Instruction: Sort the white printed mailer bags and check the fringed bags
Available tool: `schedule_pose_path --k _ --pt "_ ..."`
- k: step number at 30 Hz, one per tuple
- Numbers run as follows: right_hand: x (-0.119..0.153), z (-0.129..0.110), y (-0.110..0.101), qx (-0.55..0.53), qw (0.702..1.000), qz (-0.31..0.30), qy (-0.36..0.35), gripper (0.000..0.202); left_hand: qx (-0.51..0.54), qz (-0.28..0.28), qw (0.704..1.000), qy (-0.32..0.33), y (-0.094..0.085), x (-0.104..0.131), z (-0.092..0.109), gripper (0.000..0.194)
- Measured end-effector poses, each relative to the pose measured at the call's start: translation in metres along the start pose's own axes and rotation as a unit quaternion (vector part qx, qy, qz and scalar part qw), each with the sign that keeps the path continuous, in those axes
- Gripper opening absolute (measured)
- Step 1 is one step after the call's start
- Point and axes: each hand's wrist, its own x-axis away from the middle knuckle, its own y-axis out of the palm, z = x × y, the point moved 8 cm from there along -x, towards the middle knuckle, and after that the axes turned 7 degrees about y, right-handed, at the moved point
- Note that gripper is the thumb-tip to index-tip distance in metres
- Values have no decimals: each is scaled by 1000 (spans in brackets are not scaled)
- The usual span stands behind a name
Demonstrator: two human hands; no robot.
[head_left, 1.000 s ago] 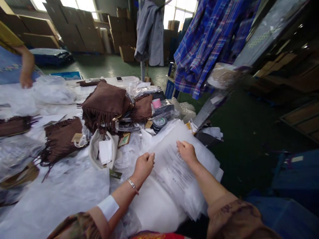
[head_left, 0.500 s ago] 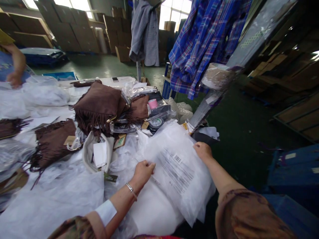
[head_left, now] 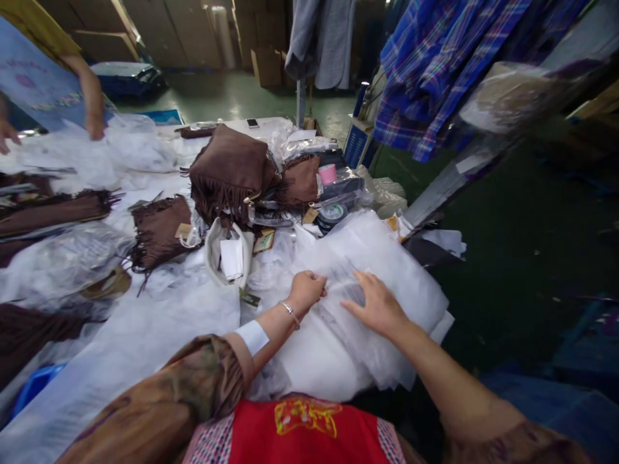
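My left hand (head_left: 308, 290), with a bracelet on the wrist, is closed in a pinch on the edge of a translucent plastic bag (head_left: 344, 265). Just to its right, my right hand (head_left: 376, 304) is over the same bag, thumb and fingers spread apart. Dark print on the bag shows between the hands, partly covered by the right fingers. More white plastic bags (head_left: 416, 274) lie in a loose stack beneath and beyond. Left of my left hand are a light grey pouch (head_left: 210, 258) with white paper in it and a dark tag (head_left: 249, 298).
Brown fringed bags (head_left: 227, 158) are piled further back, near a pink tape roll (head_left: 327, 174) and a dark tape roll (head_left: 331, 216). A slanted post (head_left: 438, 183) rises at the right beside a hanging plaid shirt (head_left: 435, 84). Another person's arm (head_left: 89, 90) is at the far left.
My right hand has left the bag's far right edge and come in beside my left hand, its fingers now spread. The printed bag has folded over leftward. The view has tilted downward.
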Motion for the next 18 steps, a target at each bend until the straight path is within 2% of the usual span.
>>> schedule_pose_path --k 2,4,7,11,13,15,18 --pt "19 -31 19 11 1000 -26 -7 78 21 -1 1000 -3 1 2 7 21" --pt "25 -36 27 11 999 -28 19 62 40 -5 999 -4 1 7 13 19" --pt "16 -9 19 -24 996 -26 81 39 67 -14 998 5 -6 21 13 22" --pt "4 29 -4 -39 990 -11 133 28 58 25 998 22 -22 42 -11 29" --pt "6 33 -9 -36 989 -9 140 26 56 47 997 11 -23 49 -28 27" --pt "10 28 -8 -32 990 -11 139 25 75 51 996 -15 -17 50 -41 25" --pt "14 13 -2 -27 991 -17 126 23 107 51 992 -45 -6 46 -45 27"
